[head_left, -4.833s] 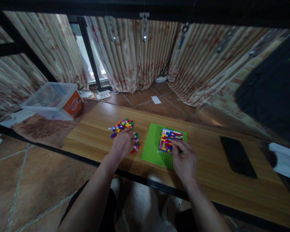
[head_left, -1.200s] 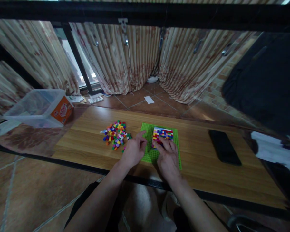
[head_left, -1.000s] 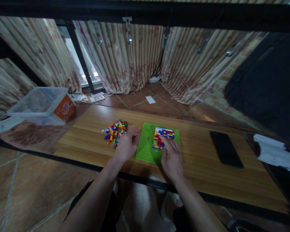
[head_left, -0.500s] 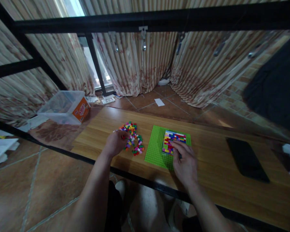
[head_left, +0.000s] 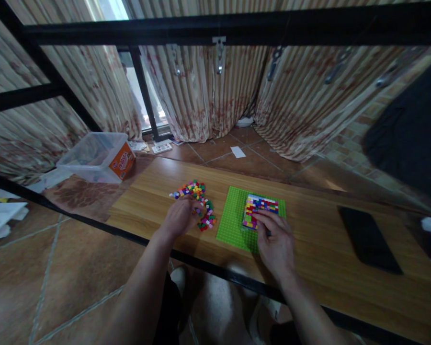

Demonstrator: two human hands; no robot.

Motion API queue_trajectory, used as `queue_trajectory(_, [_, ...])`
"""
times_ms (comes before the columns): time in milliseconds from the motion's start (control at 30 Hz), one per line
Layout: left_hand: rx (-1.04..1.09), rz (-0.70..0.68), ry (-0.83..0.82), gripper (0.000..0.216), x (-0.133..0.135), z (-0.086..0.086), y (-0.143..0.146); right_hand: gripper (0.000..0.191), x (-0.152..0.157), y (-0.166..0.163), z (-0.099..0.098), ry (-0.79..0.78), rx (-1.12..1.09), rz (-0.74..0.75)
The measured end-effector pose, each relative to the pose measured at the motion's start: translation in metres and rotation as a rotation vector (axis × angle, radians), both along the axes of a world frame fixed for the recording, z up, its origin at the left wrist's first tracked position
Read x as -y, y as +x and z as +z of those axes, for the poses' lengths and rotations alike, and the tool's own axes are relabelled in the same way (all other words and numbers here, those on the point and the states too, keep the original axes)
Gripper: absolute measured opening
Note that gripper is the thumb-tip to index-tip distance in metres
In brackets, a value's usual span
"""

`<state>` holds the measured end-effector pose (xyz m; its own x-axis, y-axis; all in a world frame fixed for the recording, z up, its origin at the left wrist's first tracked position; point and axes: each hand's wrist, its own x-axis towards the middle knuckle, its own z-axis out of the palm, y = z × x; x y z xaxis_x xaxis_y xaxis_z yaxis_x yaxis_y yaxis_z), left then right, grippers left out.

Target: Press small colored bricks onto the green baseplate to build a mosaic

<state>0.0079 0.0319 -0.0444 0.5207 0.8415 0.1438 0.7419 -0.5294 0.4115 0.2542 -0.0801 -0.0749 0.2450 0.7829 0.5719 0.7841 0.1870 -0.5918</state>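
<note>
We log the left hand [head_left: 181, 215] at the loose bricks [head_left: 209, 211], fingers bent down over the pile's near-left side; too small for us to tell if it pinches one. The right hand [head_left: 276, 240] has thumb and index drawn narrow at the brick panel [head_left: 263, 204], covering its lower right; we can't tell if a brick sits between the fingertips. The panel, multicolored rows, lies on the green baseplate [head_left: 227, 223], toward its right side. The pile is just left of the baseplate, apart from it. All of this is on the wooden counter [head_left: 140, 201]. Farther right on the counter we mark a flat black object [head_left: 369, 239]. Beyond the left end: a clear plastic bin [head_left: 89, 158] with an orange label [head_left: 121, 162]. Behind: floor-length curtains [head_left: 201, 96], a white paper [head_left: 238, 152] on the tiled floor [head_left: 82, 278].
</note>
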Motion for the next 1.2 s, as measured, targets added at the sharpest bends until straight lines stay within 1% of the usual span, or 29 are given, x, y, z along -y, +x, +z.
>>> queue_trajectory(200, [-0.014, 0.018, -0.002, 0.017, -0.003, -0.007, -0.005, 0.025, 0.0, -0.001, 0.002, -0.007, -0.024, -0.011])
queue_trajectory(300, [0.049, 0.038, 0.013, 0.012, -0.004, -0.004, -0.004, 0.025, 0.0, -0.001, 0.003, -0.002, -0.059, -0.011])
queue_trajectory(400, [0.17, 0.046, 0.006, 0.01, -0.002, 0.002, 0.002, 0.025, 0.001, 0.002, 0.006, 0.005, -0.127, -0.027])
queue_trajectory(500, [0.331, 0.03, -0.057, 0.008, 0.003, 0.005, 0.016, 0.025, 0.001, 0.006, 0.01, 0.03, -0.207, -0.059])
queue_trajectory(600, [0.513, -0.022, -0.147, 0.004, 0.013, 0.002, 0.039, 0.023, 0.0, 0.011, 0.014, 0.062, -0.257, -0.133])
queue_trajectory(667, [0.583, -0.072, -0.162, 0.003, 0.022, -0.001, 0.055, 0.023, 0.0, 0.013, 0.015, 0.071, -0.28, -0.16])
queue_trajectory(767, [0.65, -0.156, -0.18, 0.008, 0.033, -0.001, 0.075, 0.022, 0.0, 0.014, 0.015, 0.076, -0.284, -0.149])
queue_trajectory(900, [0.646, -0.2, -0.16, 0.012, 0.042, 0.001, 0.092, 0.023, 0.0, 0.014, 0.012, 0.062, -0.263, -0.108])
queue_trajectory(1000, [0.64, -0.226, -0.133, 0.014, 0.047, 0.0, 0.102, 0.023, 0.001, 0.014, 0.012, 0.055, -0.252, -0.091])
queue_trajectory(1200, [0.596, -0.168, -0.032, 0.018, 0.05, -0.012, 0.117, 0.022, 0.003, 0.016, 0.014, 0.043, -0.243, -0.086])
